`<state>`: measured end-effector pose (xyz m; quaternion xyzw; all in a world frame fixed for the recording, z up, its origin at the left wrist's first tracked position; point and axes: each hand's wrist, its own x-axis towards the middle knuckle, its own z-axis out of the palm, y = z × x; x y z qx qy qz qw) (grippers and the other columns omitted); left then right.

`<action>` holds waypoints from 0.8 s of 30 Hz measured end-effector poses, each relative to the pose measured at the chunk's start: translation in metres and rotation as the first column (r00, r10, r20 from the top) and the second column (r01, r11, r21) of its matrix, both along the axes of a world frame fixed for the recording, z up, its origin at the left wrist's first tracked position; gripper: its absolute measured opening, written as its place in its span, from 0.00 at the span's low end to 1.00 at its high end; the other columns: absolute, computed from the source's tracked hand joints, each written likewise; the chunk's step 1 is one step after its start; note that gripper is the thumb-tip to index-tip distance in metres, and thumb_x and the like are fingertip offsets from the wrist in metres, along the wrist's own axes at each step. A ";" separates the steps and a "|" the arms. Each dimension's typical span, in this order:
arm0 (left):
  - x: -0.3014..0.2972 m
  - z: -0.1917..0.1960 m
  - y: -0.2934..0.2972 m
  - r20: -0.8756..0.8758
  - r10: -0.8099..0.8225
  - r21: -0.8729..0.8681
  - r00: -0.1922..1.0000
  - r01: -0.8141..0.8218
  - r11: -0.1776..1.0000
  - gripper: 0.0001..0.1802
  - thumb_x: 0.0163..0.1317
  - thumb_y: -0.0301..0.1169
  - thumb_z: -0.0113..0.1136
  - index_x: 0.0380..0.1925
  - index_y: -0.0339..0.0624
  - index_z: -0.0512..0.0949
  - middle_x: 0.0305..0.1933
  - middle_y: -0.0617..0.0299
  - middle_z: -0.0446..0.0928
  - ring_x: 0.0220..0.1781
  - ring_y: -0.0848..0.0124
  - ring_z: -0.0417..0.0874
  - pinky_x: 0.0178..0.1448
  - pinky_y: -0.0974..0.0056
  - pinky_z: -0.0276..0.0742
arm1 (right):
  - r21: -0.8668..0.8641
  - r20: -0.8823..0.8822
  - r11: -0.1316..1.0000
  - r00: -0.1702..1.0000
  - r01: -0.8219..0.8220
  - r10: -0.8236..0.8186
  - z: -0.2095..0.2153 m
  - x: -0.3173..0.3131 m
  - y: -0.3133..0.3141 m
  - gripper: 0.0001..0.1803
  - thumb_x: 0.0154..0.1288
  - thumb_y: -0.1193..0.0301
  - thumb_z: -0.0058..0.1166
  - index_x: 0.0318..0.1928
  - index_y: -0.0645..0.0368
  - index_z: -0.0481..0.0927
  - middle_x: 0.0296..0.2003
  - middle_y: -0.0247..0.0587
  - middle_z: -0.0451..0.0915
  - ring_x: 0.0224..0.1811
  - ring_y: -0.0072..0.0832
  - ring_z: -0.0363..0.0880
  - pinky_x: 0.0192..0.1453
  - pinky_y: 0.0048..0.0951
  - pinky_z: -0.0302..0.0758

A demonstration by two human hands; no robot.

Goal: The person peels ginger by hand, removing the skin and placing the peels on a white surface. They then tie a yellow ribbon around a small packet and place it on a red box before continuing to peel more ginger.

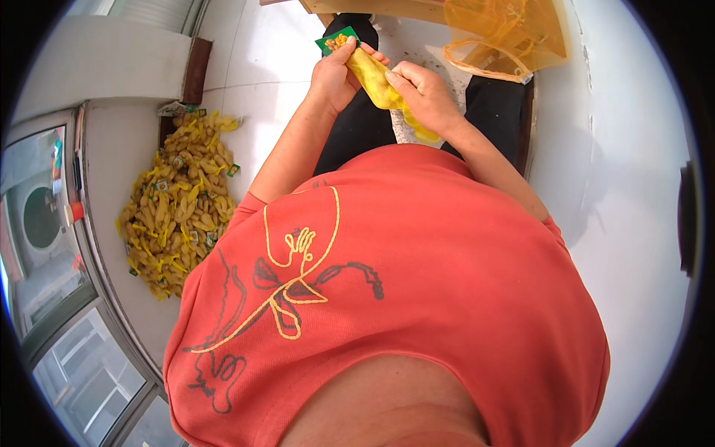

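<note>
A yellow mesh net bag [375, 83] stretches between my two hands, in front of my knees. My left hand [335, 80] is closed around its upper end, thumb on top. A green card label [326, 45] with a printed picture sticks out at that end, under the left thumb. My right hand [427, 97] grips the net further along, with its fingers curled and thumb pressed on the mesh. Loose yellow netting [423, 132] hangs below the right hand. Whether anything is inside the bag I cannot tell.
On the floor at my left lies a big heap of filled yellow net bags [182, 205] with small green labels. An orange mesh sack [514, 37] hangs by a wooden bench [406, 9] at the far right. A glazed window [45, 216] runs along the left, a white wall [633, 149] along the right.
</note>
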<state>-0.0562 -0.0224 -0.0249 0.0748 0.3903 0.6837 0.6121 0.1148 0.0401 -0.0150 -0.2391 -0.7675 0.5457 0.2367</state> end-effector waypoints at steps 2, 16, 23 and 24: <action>-0.002 0.005 -0.001 -0.031 -0.037 0.019 0.999 0.038 0.999 0.18 0.72 0.40 0.41 0.34 0.36 0.72 0.39 0.51 0.77 0.46 0.57 0.79 0.57 0.54 0.73 | 0.018 0.061 0.997 0.996 -0.072 0.071 0.005 0.003 0.002 0.15 0.69 0.64 0.47 0.29 0.61 0.71 0.20 0.30 0.67 0.26 0.17 0.63 0.31 0.24 0.65; 0.006 0.004 -0.005 -0.513 0.086 -0.032 0.854 -0.119 0.992 0.15 0.67 0.41 0.52 0.28 0.42 0.76 0.32 0.61 0.79 0.32 0.73 0.78 0.36 0.70 0.72 | -0.087 -0.028 0.982 0.985 0.170 -0.173 -0.011 0.000 0.001 0.15 0.67 0.65 0.50 0.28 0.64 0.73 0.20 0.36 0.72 0.23 0.20 0.66 0.29 0.28 0.66; -0.008 -0.009 -0.006 -0.412 0.150 -0.050 0.899 -0.186 0.981 0.16 0.69 0.38 0.50 0.24 0.42 0.72 0.31 0.59 0.79 0.30 0.73 0.75 0.36 0.69 0.71 | -0.175 0.030 0.978 0.993 -0.111 0.118 -0.004 0.004 -0.002 0.10 0.68 0.68 0.48 0.32 0.62 0.72 0.23 0.25 0.69 0.25 0.12 0.63 0.31 0.18 0.64; -0.006 -0.011 -0.005 -0.415 0.160 -0.013 0.896 -0.181 0.983 0.18 0.68 0.40 0.51 0.21 0.44 0.69 0.28 0.59 0.76 0.30 0.72 0.73 0.37 0.69 0.70 | -0.172 0.062 0.975 0.986 -0.140 0.152 -0.004 0.006 0.000 0.10 0.68 0.68 0.48 0.33 0.62 0.72 0.24 0.25 0.69 0.26 0.13 0.64 0.31 0.18 0.64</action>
